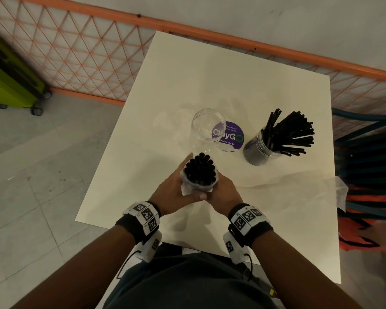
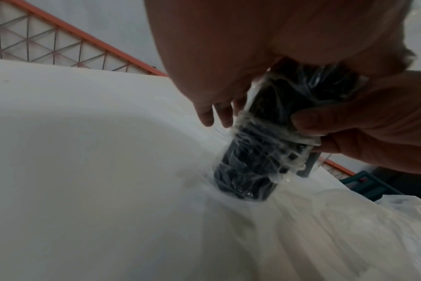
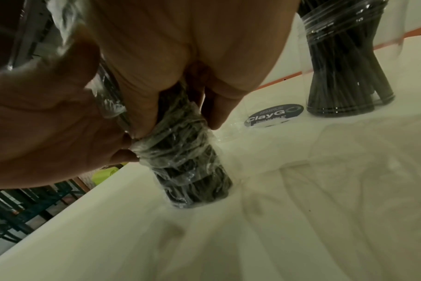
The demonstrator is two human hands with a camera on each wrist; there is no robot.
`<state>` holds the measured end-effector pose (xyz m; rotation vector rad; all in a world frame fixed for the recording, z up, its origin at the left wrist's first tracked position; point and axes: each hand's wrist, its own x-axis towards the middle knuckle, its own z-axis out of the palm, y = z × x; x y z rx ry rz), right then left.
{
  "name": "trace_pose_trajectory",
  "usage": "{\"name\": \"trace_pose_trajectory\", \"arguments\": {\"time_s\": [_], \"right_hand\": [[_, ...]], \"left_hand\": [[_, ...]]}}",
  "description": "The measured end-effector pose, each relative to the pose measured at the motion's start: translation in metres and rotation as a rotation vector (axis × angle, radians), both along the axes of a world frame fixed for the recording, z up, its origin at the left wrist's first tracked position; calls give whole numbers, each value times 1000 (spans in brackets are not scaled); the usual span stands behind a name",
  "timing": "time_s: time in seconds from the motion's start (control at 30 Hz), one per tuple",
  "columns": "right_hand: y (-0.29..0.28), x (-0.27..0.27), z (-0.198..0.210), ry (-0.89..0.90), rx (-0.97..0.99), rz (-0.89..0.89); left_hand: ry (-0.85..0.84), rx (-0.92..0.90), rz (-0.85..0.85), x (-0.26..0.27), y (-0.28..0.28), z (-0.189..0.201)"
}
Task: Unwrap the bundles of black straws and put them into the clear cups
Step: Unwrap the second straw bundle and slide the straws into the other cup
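A bundle of black straws (image 1: 200, 170) stands upright on the white table (image 1: 210, 70), its lower part still in crinkled clear wrap (image 2: 260, 152) (image 3: 187, 167). My left hand (image 1: 172, 190) grips its left side and my right hand (image 1: 226, 192) grips its right side. The right thumb (image 2: 305, 121) presses on the wrap. The straw tops stick out bare above my hands. Just beyond the bundle is an empty clear cup (image 1: 208, 128). To its right a second clear cup (image 1: 261, 148) (image 3: 344, 76) holds a fan of loose black straws.
A round purple sticker (image 1: 230, 136) (image 3: 274, 116) lies on the table between the cups. A loose clear plastic sheet (image 1: 340, 192) (image 2: 349, 228) spreads over the table's right side. An orange mesh fence (image 1: 76, 52) runs behind, with a green suitcase (image 1: 9, 74) at far left.
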<state>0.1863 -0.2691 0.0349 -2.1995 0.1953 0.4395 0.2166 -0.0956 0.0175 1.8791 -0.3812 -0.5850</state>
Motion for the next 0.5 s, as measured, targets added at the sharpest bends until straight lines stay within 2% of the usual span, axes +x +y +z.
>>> {"name": "trace_pose_trajectory", "arguments": {"time_s": [0.13,0.3,0.37,0.43,0.5], "right_hand": [[5,4,-8,46,-12,9],[8,9,-10,79,1,-44],[8,14,-4,99,7,-95],[5,18,1,85,147,-136],[-1,15,11,53,439,-213]], "left_hand": [[-18,138,-3,-4,3,-8],[13,114,-18,-5,-3,-4],[83,78,1,-3,-3,3],[98,30,9,-1,1,12],[35,30,-1,0,8,20]]}}
